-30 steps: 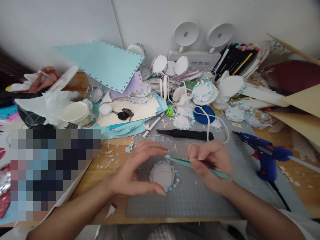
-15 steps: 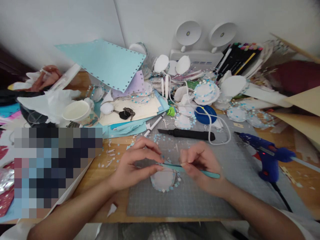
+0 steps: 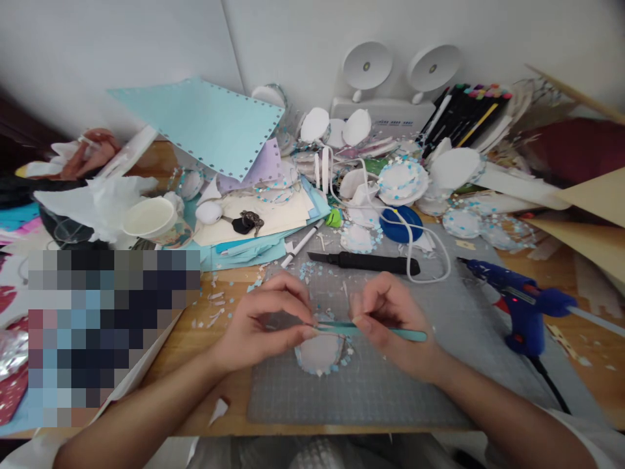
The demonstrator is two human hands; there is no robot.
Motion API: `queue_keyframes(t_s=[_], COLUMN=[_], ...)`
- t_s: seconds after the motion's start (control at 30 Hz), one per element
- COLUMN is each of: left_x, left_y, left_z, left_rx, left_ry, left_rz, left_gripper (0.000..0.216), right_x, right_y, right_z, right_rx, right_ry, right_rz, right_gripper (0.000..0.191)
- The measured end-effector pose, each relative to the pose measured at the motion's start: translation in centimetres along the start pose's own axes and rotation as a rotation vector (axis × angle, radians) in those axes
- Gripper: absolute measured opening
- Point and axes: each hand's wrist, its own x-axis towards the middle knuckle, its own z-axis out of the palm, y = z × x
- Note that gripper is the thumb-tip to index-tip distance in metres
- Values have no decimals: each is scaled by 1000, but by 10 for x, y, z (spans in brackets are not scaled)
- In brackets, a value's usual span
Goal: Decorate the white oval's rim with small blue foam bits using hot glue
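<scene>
My right hand (image 3: pixel 398 326) pinches slim teal tweezers (image 3: pixel 413 335), their rounded end sticking out to the right. At their left tip, my left hand (image 3: pixel 273 319) has thumb and forefinger pressed together; what lies between these fingertips is too small to make out. Just below the fingertips, a round white disc (image 3: pixel 319 355) edged with pale blue and white bits lies on the grey cutting mat (image 3: pixel 390 404). Beyond the hands rests a black craft knife (image 3: pixel 371 262) with its blade pointing left.
To the right lies a blue hot glue gun (image 3: pixel 525 306) with its red light on. A white cable (image 3: pixel 439 251) loops behind the knife. Paper cup (image 3: pixel 151 218), keys (image 3: pixel 251 223), teal paper (image 3: pixel 205 124) and several decorated discs crowd the back. Small paper scraps litter the table.
The tweezers have tilted slightly closer to level, their right end a little higher. Both hands have shifted only slightly; the disc lies in the same place.
</scene>
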Motion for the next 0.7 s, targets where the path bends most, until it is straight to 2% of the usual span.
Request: queue_keyframes(t_s=[0.2, 0.27, 0.4, 0.7], left_x=[3, 3, 4, 2], left_y=[1, 1, 2, 2], left_z=[1, 1, 2, 1], left_rx=[-104, -120, -107, -46], left_ry=[112, 127, 76, 19], left_rz=[-78, -108, -127, -93], left_gripper=[1, 5, 6, 8], right_x=[3, 4, 3, -1], right_y=[-1, -2, -3, 2], right_z=[-4, -6, -8, -7], right_rx=[-27, -27, -16, 1], right_ry=[75, 101, 103, 3], right_rz=[-34, -48, -58, -46], right_gripper=[16, 16, 13, 14])
